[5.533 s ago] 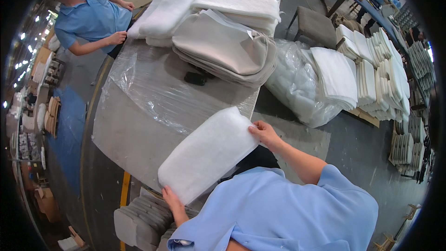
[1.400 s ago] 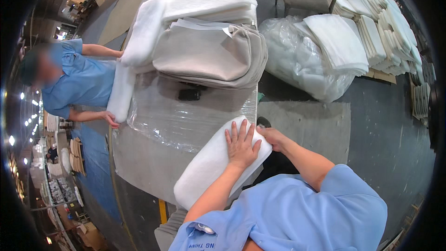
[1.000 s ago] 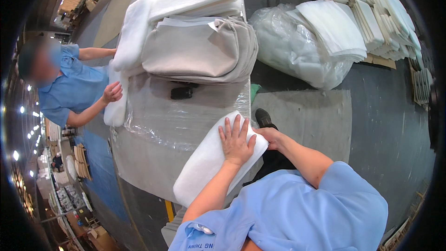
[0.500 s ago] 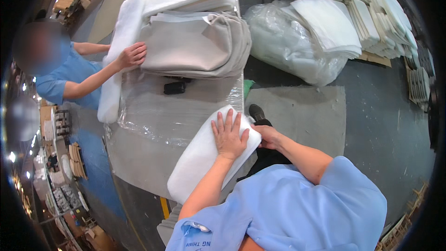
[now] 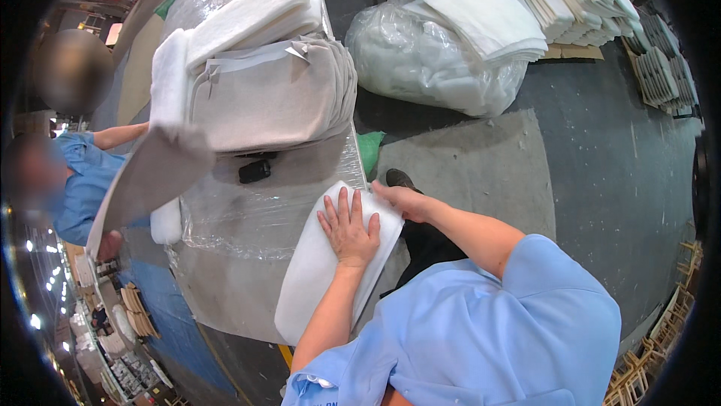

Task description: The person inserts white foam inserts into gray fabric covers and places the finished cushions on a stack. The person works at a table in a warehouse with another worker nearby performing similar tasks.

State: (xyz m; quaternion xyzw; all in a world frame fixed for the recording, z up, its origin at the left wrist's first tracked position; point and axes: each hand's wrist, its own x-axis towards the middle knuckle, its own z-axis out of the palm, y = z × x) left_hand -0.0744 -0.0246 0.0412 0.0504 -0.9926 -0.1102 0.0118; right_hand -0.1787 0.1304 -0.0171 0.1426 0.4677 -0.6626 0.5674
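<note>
A white padded cushion piece (image 5: pixel 308 274) lies in front of me at the table's near end. My left hand (image 5: pixel 351 233) presses flat on its top, fingers spread. At the cushion's far right corner is my right hand (image 5: pixel 404 201), its fingers stretched along the edge and slightly blurred; the thumb side is partly hidden. Farther up the table, a stack of grey fabric covers (image 5: pixel 263 102) lies beside white batting sheets (image 5: pixel 255 15). A small black object (image 5: pixel 254 172) rests on the plastic-wrapped tabletop (image 5: pixel 300 211).
At left, a co-worker in blue (image 5: pixel 86 169) holds up a blurred grey fabric piece (image 5: pixel 154 173). A clear plastic bag (image 5: pixel 428 68) bulges with white padding on the floor beyond the table. White pad stacks (image 5: pixel 556 4) stand at the far right, wooden frames (image 5: pixel 650 346) at the lower right.
My right hand has shifted from gripping the cushion's right side to its far corner. My left hand stays flat on top. The co-worker has lifted a grey piece away from the stack.
</note>
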